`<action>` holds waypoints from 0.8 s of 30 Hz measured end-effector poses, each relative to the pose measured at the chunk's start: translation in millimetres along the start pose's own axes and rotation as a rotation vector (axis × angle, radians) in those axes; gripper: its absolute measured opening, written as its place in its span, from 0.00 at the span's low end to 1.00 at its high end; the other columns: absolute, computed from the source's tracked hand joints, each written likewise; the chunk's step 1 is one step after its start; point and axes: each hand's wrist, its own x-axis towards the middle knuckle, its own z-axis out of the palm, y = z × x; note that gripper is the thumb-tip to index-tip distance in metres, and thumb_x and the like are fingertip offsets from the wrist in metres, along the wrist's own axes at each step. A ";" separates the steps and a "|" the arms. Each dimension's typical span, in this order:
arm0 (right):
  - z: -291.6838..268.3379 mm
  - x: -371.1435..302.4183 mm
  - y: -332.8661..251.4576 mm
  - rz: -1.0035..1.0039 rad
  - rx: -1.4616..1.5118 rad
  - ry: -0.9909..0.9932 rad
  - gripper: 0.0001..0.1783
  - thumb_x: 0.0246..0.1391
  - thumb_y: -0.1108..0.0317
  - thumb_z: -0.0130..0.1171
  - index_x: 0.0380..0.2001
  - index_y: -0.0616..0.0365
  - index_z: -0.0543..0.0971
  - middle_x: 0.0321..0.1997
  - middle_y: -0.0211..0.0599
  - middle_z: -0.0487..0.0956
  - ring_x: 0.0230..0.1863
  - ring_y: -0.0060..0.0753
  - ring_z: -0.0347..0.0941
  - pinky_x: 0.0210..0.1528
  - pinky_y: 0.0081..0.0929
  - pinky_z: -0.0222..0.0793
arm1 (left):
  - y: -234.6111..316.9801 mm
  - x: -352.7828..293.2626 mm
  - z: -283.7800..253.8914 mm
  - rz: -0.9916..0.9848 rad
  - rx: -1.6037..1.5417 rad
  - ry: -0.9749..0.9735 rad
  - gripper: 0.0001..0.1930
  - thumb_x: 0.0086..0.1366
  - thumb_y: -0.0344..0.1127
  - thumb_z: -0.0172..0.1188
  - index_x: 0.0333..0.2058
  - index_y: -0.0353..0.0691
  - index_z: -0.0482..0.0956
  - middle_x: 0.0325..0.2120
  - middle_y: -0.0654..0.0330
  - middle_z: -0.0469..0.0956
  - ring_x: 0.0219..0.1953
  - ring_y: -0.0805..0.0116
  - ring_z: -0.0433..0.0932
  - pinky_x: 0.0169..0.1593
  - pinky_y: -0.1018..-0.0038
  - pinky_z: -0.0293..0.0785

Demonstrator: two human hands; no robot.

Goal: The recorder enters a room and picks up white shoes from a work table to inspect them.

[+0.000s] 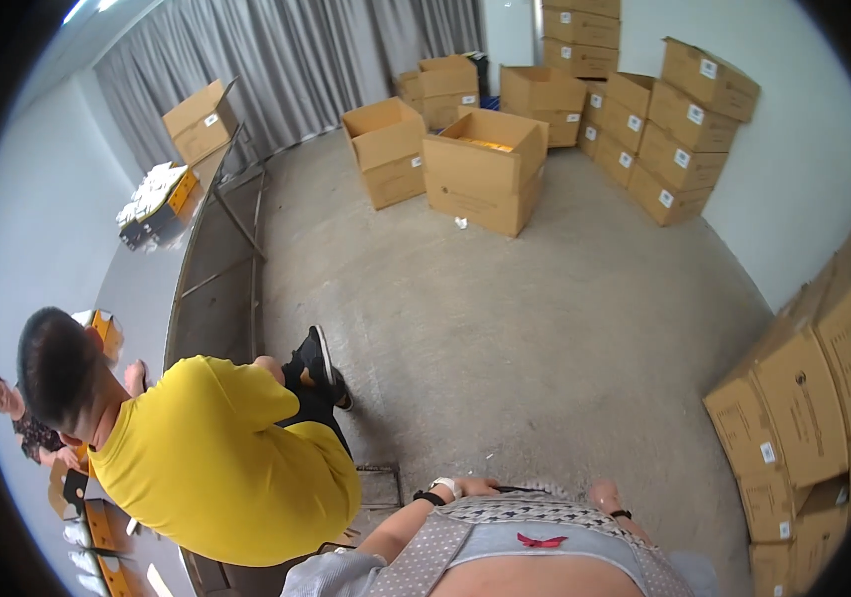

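My left hand point(477, 486) is low in front of my body, beside the patterned grey clothing point(545, 511). Its fingers point to the right and look loosely stretched, with nothing seen in them. A white watch point(448, 487) and a black band circle that wrist. On the other side of the clothing hangs my right hand point(606, 495), small and foreshortened. A black band point(622, 514) is on its wrist, and its fingers are too hidden to read. Neither hand touches a box or the table. Bare concrete floor point(505, 348) lies beyond both.
A seated person in a yellow shirt point(226, 448) is close on my left, at a long table point(137, 284) with small orange and black boxes. Another person point(37, 428) sits across. Open cartons point(475, 189) stand ahead; stacked cartons point(794, 398) rise on my right.
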 end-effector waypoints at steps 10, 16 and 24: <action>-104.6 166.2 -320.2 -0.209 -0.008 -0.147 0.13 0.48 0.63 0.53 0.33 0.59 0.81 0.36 0.44 0.81 0.41 0.44 0.76 0.43 0.35 0.70 | 15.0 -3.6 -143.3 -0.014 -0.850 0.394 0.29 0.65 0.48 0.50 0.56 0.30 0.64 0.54 0.53 0.68 0.55 0.63 0.66 0.59 0.71 0.59; -130.4 303.2 -443.5 -0.209 0.008 -0.238 0.09 0.51 0.73 0.48 0.32 0.59 0.78 0.26 0.40 0.78 0.25 0.35 0.74 0.28 0.33 0.72 | 91.2 -35.2 -272.4 -0.234 -0.598 0.478 0.33 0.65 0.52 0.47 0.59 0.28 0.60 0.59 0.49 0.64 0.60 0.56 0.62 0.62 0.67 0.55; -136.1 474.4 -560.9 -0.470 -0.340 -0.189 0.08 0.53 0.72 0.47 0.31 0.60 0.76 0.23 0.39 0.76 0.23 0.33 0.72 0.25 0.32 0.69 | 65.4 -15.2 -387.8 -0.158 -0.457 0.714 0.22 0.62 0.46 0.51 0.46 0.34 0.76 0.46 0.46 0.76 0.50 0.54 0.74 0.54 0.66 0.65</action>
